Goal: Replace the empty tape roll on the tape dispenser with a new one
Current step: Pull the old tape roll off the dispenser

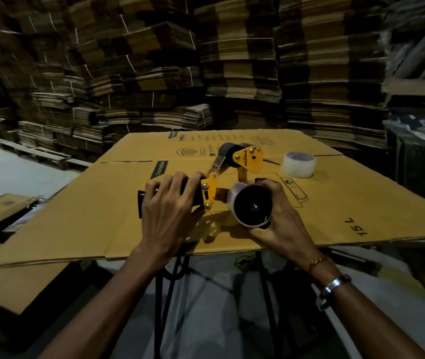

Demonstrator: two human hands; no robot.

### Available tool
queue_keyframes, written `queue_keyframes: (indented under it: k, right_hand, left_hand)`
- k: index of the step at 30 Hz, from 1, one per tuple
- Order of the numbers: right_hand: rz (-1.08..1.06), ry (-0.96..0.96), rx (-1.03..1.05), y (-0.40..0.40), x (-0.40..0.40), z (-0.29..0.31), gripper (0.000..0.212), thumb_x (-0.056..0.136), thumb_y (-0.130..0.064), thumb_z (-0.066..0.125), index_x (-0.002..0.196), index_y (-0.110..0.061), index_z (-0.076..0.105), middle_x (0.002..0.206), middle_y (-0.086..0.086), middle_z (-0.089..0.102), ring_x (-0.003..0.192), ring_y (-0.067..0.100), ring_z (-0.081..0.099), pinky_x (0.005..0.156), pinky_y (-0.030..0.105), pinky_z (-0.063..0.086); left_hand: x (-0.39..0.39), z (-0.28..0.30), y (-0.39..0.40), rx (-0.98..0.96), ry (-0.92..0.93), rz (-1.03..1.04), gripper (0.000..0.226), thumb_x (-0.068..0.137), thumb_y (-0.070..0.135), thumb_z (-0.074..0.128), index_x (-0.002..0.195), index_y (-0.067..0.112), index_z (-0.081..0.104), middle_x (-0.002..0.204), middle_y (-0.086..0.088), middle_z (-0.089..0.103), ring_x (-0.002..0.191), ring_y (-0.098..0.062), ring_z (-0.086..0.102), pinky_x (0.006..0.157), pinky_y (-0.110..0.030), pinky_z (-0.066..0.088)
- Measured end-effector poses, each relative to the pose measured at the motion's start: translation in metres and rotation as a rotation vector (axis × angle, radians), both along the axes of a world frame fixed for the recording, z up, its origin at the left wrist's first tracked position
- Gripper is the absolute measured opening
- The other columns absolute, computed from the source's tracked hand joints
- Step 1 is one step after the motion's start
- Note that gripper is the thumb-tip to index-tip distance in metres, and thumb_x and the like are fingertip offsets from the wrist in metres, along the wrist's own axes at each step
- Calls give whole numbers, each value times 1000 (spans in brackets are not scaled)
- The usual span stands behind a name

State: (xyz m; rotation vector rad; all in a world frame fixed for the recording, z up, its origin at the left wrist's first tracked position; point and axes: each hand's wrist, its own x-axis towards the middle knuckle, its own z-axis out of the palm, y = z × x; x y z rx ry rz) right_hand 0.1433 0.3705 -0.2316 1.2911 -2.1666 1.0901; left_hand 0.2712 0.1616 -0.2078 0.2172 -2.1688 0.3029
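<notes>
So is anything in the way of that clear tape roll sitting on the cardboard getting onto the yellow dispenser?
Yes: the dispenser's black hub carries a near-empty roll, gripped by the right hand. The clear tape roll stands apart on the cardboard sheet.

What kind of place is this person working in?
Probably a packaging warehouse or carton store: bundled stacks of flattened cardboard fill the background, and a tape dispenser lies on a flattened carton used as a worktop.
</notes>
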Motion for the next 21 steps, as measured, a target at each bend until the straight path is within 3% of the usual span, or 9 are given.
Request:
queue_keyframes:
  k: [3,7,15,19,21]
  right_hand:
    - [-53,-36,-17,0,0,0,90,67,-29,81,138,-29,26,133,2,49,107,15,53,73,7,37]
    - [-92,-81,-40,0,-4,-2,95,67,-23,86,143,-18,30,135,4,48,110,19,56,74,7,39]
    - [-40,-134,-78,4,-5,-2,92,62,-29,80,138,-25,28,131,-2,46,111,18,55,75,6,43]
    - [-13,-184,-85,5,-6,1,93,61,-26,81,140,-21,33,134,-1,44,118,12,48,88,3,41]
    - [-1,-225,-89,5,-7,3,96,65,-17,86,144,-21,32,139,0,42,126,11,44,102,17,44]
  left_hand:
    - [7,7,15,-41,26,32,53,89,26,71,135,12,50,106,-14,62,94,-34,59,79,-42,38]
    - [16,12,32,-49,-38,61,61,86,11,72,141,7,48,109,-14,61,93,-32,58,78,-42,42]
    - [21,25,37,-46,-118,48,63,83,16,77,139,8,50,107,-12,65,92,-31,61,79,-42,48]
    - [16,24,30,16,-159,13,70,76,23,82,137,8,49,107,-13,65,91,-32,61,77,-43,47]
    - [12,21,29,25,-174,23,70,77,28,81,136,7,49,108,-13,64,92,-33,60,77,-43,47]
